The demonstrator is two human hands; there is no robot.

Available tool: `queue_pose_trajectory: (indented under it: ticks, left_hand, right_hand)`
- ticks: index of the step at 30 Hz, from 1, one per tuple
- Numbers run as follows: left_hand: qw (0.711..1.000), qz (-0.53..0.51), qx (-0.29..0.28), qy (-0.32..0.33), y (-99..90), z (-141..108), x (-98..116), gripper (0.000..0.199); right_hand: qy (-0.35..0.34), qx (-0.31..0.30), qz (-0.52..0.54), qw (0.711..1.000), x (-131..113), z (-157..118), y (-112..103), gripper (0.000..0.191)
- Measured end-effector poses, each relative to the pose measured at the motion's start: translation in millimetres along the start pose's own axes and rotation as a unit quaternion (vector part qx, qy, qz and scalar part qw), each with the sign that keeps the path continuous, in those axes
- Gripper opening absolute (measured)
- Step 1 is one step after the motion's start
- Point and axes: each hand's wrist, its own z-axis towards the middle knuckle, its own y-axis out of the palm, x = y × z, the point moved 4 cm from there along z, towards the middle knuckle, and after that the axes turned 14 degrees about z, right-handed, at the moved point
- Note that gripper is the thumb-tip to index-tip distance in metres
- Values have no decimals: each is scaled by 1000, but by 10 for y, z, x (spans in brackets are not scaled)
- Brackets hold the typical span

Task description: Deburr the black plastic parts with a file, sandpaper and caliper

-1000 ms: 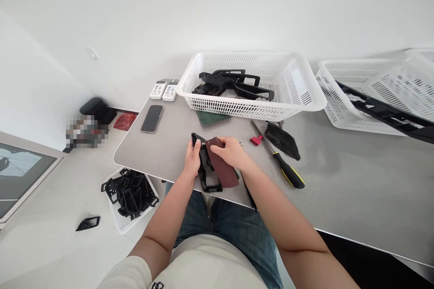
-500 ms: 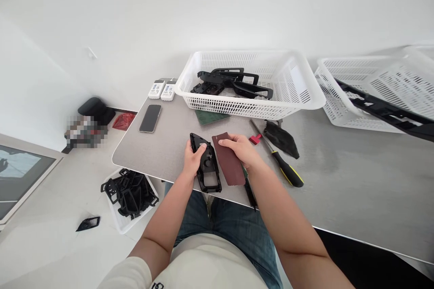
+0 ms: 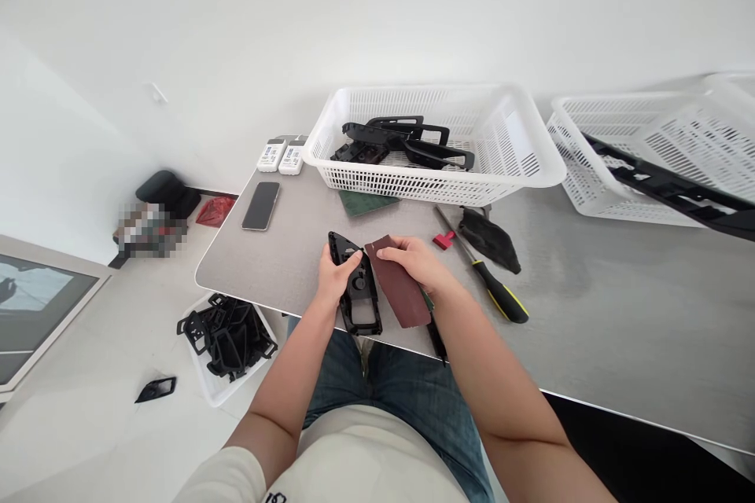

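- Perhaps some risk of slip: black moulded plastic part point(image 3: 361, 310) resting on smooth grey tabletop point(image 3: 277, 251), so possible sliding under too strong rubbing.
- Also thin black strip point(image 3: 436, 336) just beside right hand, near tabletop edge: possible fall after a bump from the forearm.
- Left hand point(image 3: 337, 277): fingers half closed, gripping upper end of the part, directly under this hand.
- Right hand point(image 3: 410, 263): fingers together, lightly curved on maroon sandpaper sheet point(image 3: 398, 291), just beside the part; firm hold or only resting, impossible to tell.
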Motion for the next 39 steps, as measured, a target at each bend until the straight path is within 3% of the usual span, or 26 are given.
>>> queue_pose_trajectory:
  ticks: [8, 14, 18, 23, 28, 32, 35, 39]
  left_hand:
    - [999, 12, 29, 17, -7, 29, -36, 30]
    - [1000, 3, 16, -1, -2, 36, -63, 32]
    - [1000, 11, 24, 7, -9, 51, -80, 32]
    - [1000, -6, 21, -6, -7, 56, -95, 34]
    - [1000, 10, 16, 14, -8, 24, -7, 36]
    - [1000, 0, 12, -2, -14, 12, 17, 44]
    - [1000, -1, 13, -8, -24, 26, -3, 47]
    - [1000, -26, 9, -8, -38, 52, -28, 44]
  right_hand:
    - [-26, -62, -39, 997, 29, -16, 137, 15]
    - [-51, 3, -75, 996, 11, 13, 54, 15]
    - [-43, -46, -64, 996, 16, 5, 87, 16]
    - [-67, 8, -92, 994, -25, -1, 59, 13]
    - [-13, -35, -61, 997, 2, -23, 90, 10]
    - [-28, 45, -24, 998, 5, 76, -69, 11]
    - [-89, 104, 62, 989, -14, 203, -238, 19]
    - [-139, 146, 81, 976, -21, 347, -379, 28]
